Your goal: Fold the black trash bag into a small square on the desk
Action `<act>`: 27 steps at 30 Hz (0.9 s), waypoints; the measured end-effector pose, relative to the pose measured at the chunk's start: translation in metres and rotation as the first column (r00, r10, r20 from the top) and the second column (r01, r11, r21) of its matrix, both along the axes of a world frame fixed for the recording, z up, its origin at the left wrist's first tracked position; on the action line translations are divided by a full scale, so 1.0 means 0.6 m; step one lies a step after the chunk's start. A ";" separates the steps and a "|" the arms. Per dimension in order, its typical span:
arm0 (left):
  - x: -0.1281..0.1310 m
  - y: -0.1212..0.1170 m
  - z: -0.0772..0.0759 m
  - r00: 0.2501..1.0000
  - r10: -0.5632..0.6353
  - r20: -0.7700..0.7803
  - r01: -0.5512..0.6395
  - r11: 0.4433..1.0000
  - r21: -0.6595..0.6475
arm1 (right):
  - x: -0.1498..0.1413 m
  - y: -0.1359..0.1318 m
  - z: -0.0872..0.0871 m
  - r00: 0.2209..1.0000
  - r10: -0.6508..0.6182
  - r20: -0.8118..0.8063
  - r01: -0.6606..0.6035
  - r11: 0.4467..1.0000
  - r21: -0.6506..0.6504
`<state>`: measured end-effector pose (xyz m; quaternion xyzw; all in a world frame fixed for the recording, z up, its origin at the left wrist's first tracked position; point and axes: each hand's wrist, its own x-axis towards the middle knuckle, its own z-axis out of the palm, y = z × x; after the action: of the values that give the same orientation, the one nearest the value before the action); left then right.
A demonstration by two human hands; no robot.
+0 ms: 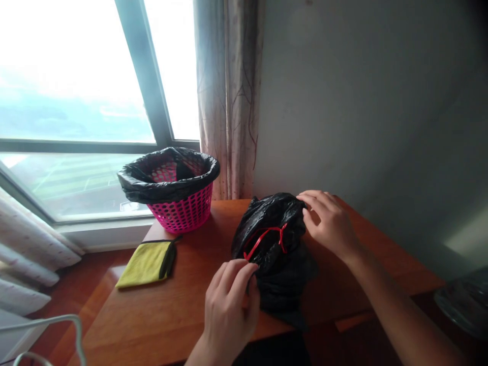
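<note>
A black plastic garbage bag (263, 213) with a red drawstring (264, 239) lies bunched on the wooden table, part of it drooping at the front edge. My left hand (232, 300) pinches the bag's near left edge between thumb and fingers. At the bag's upper right, my right hand (328, 218) has its fingers bent against the plastic, thumb and fingertips closing on the rim. The red drawstring forms a loop across the bag's opening, between both hands.
A pink perforated basket (185, 211) lined with a black bag stands at the table's back left. In front of it lies a folded yellow cloth (145, 264) with dark trim. A white cable (57, 319) curves at lower left. The wooden table (190, 290) has a wall behind.
</note>
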<state>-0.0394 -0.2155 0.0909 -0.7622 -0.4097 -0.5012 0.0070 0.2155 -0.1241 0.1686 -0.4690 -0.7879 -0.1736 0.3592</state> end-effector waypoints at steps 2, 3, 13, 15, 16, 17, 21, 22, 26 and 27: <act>0.020 -0.010 0.013 0.998 -0.058 -0.015 0.059 0.998 0.018 | -0.009 -0.007 0.005 0.991 0.124 0.058 -0.120 0.991 -0.065; 0.032 -0.011 0.019 0.995 -0.081 -0.055 0.082 0.996 0.016 | -0.012 -0.007 0.005 0.979 0.178 0.102 -0.167 0.980 -0.110; 0.080 0.071 0.024 0.874 0.087 -0.477 -0.163 0.979 -0.122 | 0.001 0.022 -0.029 0.951 0.147 0.272 -0.099 0.978 -0.183; 0.068 0.069 0.019 0.898 0.063 -0.436 -0.114 0.989 -0.091 | 0.011 0.023 -0.031 0.978 0.057 0.200 -0.029 0.989 -0.142; 0.060 0.065 0.018 0.918 0.060 -0.392 -0.091 0.994 -0.062 | 0.015 0.024 -0.032 0.989 0.005 0.146 0.013 0.992 -0.126; 0.052 0.061 0.016 0.939 0.056 -0.338 -0.070 0.997 -0.028 | 0.019 0.025 -0.033 0.996 -0.041 0.078 0.050 0.992 -0.115; 0.018 0.047 0.008 0.982 -0.015 -0.187 0.026 0.998 0.060 | 0.022 0.028 -0.035 0.960 -0.097 -0.261 0.058 0.986 -0.155; 0.010 0.047 0.004 0.983 -0.039 -0.179 0.053 0.996 0.074 | 0.019 0.029 -0.035 0.934 -0.094 -0.344 0.033 0.984 -0.177; -0.013 0.048 -0.012 0.973 -0.095 -0.209 0.118 0.988 0.101 | 0.003 0.027 -0.033 0.835 -0.101 -0.540 -0.033 0.972 -0.232; -0.016 0.048 -0.014 0.971 -0.101 -0.216 0.124 0.988 0.092 | 0.000 0.026 -0.032 0.829 -0.098 -0.550 -0.043 0.970 -0.238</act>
<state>-0.0489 -0.1869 0.0827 -0.8316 -0.3359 -0.4380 0.0618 0.2154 -0.1083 0.1494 -0.5505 -0.6569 0.0620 0.5114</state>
